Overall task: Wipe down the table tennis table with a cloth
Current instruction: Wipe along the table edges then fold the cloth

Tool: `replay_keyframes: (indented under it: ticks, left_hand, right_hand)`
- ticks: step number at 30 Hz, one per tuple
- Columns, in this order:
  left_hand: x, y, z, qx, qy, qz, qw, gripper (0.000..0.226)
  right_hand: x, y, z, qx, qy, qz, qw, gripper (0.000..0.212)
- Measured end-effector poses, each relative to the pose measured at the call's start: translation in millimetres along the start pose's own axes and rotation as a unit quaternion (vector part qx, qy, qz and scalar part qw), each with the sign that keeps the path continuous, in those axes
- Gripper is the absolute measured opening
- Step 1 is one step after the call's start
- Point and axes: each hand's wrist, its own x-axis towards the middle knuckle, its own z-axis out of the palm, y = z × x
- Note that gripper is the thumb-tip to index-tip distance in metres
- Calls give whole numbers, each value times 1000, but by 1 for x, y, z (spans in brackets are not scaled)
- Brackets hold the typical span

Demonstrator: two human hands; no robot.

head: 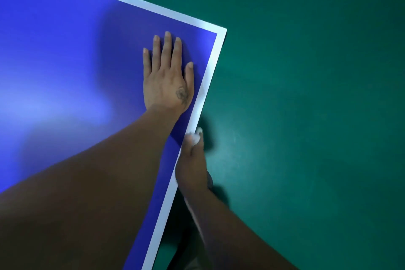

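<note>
The floor is dark green and fills everything beyond the corner of the surface. The surface is blue with a white line running round its rim, and its corner points up and to the right; a pale glare lies on the blue well away from the corner.

My left arm reaches across the blue toward that corner, forearm stretched long and straight. My left hand lies palm down and flat on the surface just inside the corner, fingers straight and slightly spread, thumb out toward the white line. It holds nothing. A small tattoo marks the back of it near the thumb.

My right arm comes up along the outside of the rim, below the corner. My right hand sits against the edge of the surface there, fingers curled round the cloth. The cloth is white and bunched, only a small wad of it showing past my fingertips, touching the white line at the rim. The hand looks a little blurred.
</note>
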Motion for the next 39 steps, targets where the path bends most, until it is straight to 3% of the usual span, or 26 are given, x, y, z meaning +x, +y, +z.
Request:
replay_keyframes:
  ticks: [5,8,12,19,27,33,39]
  left_hand:
    - [-2,-1,-2,24,3,-2,1000,62]
    - [0,0,-2,33,2,-8,999,62]
    - [2,1,-2,33,7,-11,999,62]
    - [5,0,1,23,20,-13,999,58]
    - [7,0,2,16,19,-20,999,59]
    - [7,1,1,8,33,-12,999,56]
    - [7,0,2,14,29,-8,999,55]
  right_hand:
    - [94,-66,-14,-43,38,-33,998,57]
    - [128,-107,-26,-11,39,-31,999,47]
    - [93,-85,-17,-27,44,-57,997,60]
    - [41,-35,-4,18,29,-29,999,59]
    - [110,-85,-16,-44,47,-34,997,55]
    - [190,-162,-32,-15,72,-52,996,56]
    - [196,-188,-51,-31,38,-65,997,51]
